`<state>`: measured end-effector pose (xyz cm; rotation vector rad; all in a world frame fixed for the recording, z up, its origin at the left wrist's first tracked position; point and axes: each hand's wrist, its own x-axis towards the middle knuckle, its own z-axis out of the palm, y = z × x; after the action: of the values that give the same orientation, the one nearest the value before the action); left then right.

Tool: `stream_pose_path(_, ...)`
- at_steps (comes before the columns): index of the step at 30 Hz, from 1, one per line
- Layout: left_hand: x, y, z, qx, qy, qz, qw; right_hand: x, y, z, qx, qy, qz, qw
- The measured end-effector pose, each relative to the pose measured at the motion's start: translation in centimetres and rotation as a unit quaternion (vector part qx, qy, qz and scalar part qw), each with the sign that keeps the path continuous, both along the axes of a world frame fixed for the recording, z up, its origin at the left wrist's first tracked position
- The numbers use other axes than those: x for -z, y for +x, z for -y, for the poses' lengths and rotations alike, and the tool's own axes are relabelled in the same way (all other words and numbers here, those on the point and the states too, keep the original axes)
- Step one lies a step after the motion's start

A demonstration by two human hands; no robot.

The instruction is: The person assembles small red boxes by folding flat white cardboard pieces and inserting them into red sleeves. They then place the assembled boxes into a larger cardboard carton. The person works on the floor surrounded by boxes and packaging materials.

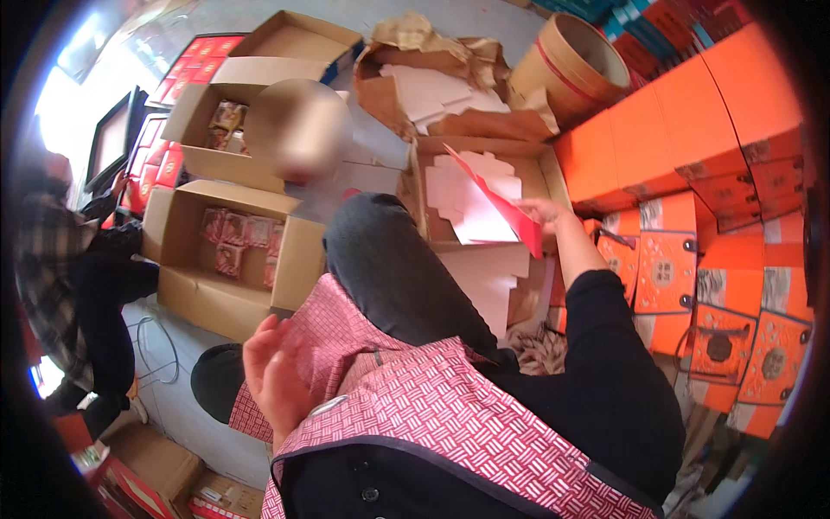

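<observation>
Box (546, 169): open, far centre.
Pale sheets (448, 186): inside the box.
Red card (508, 213): above the sheets, long axis slanting far left to near right.
Left hand (278, 378): near left, well apart from the card, fingers loosely curled, apparently unloaded.
Right hand (545, 213): nearer; fingers grip the card's near right end.

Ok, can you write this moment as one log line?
left hand: loosely curled, apparently empty | right hand: holding red card piece | beneath: pale die-cut card sheets in open cardboard carton | right: stacked orange gift boxes
</observation>
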<state>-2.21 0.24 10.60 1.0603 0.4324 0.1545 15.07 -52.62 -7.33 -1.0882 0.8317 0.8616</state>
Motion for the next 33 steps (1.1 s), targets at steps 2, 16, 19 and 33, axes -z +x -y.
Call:
stream_pose_path(2,0.1,0.2,-0.2,0.008,0.032,-0.013,0.999,-1.0,-0.5,-0.4,-0.012,0.014,0.043,0.999)
stream_pose_path(16,0.2,5.2,-0.6,0.101,0.137,0.048,0.984,-18.9,-1.3,-14.3,-0.233,-0.084,0.435,0.866)
stream_pose_path(19,2.3,10.6,-3.6,0.131,-0.087,0.011,0.988,-24.1,-0.5,-18.3,-0.436,-0.227,0.62,0.612)
stream_pose_path(33,4.2,6.6,-7.5,0.236,-0.034,-0.095,0.966,-24.1,2.1,-24.4,-0.618,-0.305,0.603,0.401)
